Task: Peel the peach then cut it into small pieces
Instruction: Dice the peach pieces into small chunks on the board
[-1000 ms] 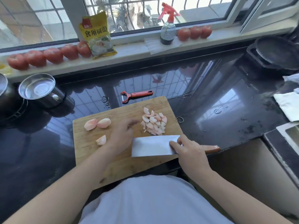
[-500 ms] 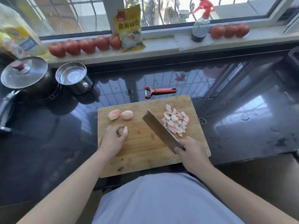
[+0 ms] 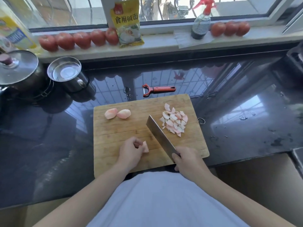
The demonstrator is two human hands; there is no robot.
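We work at a wooden cutting board (image 3: 114,138) lying on a dark, glossy surface (image 3: 246,128); our left hand (image 3: 131,153) rests on the near part of the board, its grip curled round 1 peeled peach wedge (image 3: 145,146), which it holds against the wood; our right hand (image 3: 188,161) has its grip closed round the handle of a cleaver (image 3: 159,136), whose blade runs diagonally up and to the left from the hand, just beside the wedge on its right; we cannot tell whether the edge touches the board. 2 further peach wedges (image 3: 117,113) lie touching each other near the far left corner of the board; a pile of small cut pieces (image 3: 174,122) lies on the far right part, just beside the blade tip. A red-handled peeler (image 3: 157,90) lies on the surface just beyond the far edge of the board. To the far left stand a steel cup (image 3: 65,72) and a lidded pot (image 3: 18,69). On the windowsill (image 3: 160,45) we see 5 tomatoes (image 3: 78,40) in a row, a yellow packet (image 3: 127,23), a spray bottle (image 3: 200,25) and 3 more tomatoes (image 3: 230,28).
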